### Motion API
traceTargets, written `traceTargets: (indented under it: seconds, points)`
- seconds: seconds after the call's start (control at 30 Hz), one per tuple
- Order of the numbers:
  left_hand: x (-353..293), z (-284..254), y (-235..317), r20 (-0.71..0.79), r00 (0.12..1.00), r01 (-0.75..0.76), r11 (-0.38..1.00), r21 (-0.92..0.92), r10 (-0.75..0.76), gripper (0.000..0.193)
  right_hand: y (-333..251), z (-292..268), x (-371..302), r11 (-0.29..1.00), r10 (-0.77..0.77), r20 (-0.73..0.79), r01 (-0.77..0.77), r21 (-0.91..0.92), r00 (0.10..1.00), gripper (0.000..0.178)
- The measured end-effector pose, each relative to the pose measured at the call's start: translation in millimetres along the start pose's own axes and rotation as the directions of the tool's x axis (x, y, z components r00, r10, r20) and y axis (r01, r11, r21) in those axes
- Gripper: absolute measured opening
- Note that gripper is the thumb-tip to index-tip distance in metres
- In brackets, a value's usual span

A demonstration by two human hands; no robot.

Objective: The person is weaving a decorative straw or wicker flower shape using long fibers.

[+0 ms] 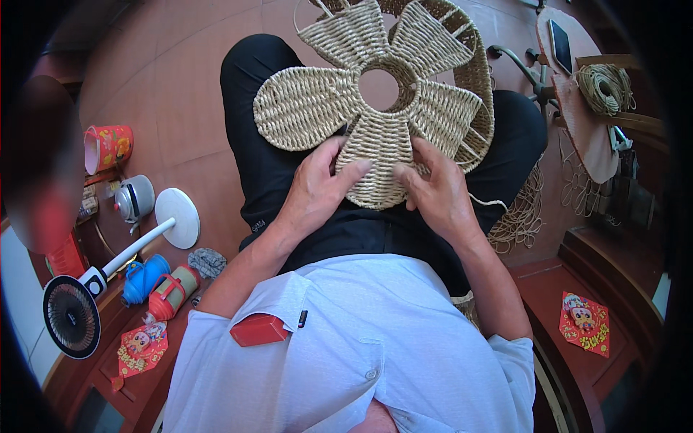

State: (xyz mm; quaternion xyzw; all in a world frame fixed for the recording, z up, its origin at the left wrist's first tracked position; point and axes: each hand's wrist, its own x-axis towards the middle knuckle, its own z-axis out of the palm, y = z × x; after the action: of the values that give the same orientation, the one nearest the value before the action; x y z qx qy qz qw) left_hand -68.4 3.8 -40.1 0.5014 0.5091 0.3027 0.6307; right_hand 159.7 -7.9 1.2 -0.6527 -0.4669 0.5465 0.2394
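Pinching a rounded, cord-woven petal point(378, 162) are left hand point(320, 178) and right hand point(442, 186).

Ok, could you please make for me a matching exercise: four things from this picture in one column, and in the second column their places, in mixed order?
Things
1. Woven flower-shaped piece
2. Small red box
3. Phone
4. Fan

Places
A. Lying on a brown board at the upper right
B. At the picture's left, on a round white base
C. Held by the left hand and right hand
D. In the shirt pocket

Pairs: 1-C, 2-D, 3-A, 4-B
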Motion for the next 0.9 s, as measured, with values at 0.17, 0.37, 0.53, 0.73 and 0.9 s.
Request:
traceTargets:
  seconds: [0.17, 0.37, 0.53, 0.73, 0.9]
  points:
    - [17.5, 10.8, -4.0, 0.037, 0.991, 0.135, 0.974, -0.184, -0.130, 0.026, -11.6, 2.9, 6.1, 0.999, -0.001, -0.022, 0.000, -0.050, 1.000, 0.026]
    - [-30.1, -25.2, 22.2, -0.187, 0.981, -0.023, 0.992, 0.124, 0.046, 0.023, -11.3, -12.1, -26.5, 0.954, 0.046, -0.052, -0.060, -0.294, 0.998, 0.047]
    - [-66.3, -136.1, -33.1, -0.637, 0.771, -0.049, 0.997, -0.056, 0.002, 0.027, -4.6, -17.5, -32.0, 0.937, 0.119, -0.106, -0.147, -0.317, 0.987, 0.038]
    - [-76.7, -218.3, -206.1, -0.683, 0.612, 0.209, 0.915, -0.345, -0.398, 0.018, -5.8, -19.6, -21.3, 0.888, 0.124, -0.096, -0.153, -0.433, 0.988, 0.015]
    - [-59.7, -187.8, -347.0, -0.603, 0.639, 0.390, 0.877, -0.281, -0.477, 0.017, -0.8, -18.4, -18.5, 0.840, -0.086, -0.160, -0.015, -0.543, 0.983, 0.009]
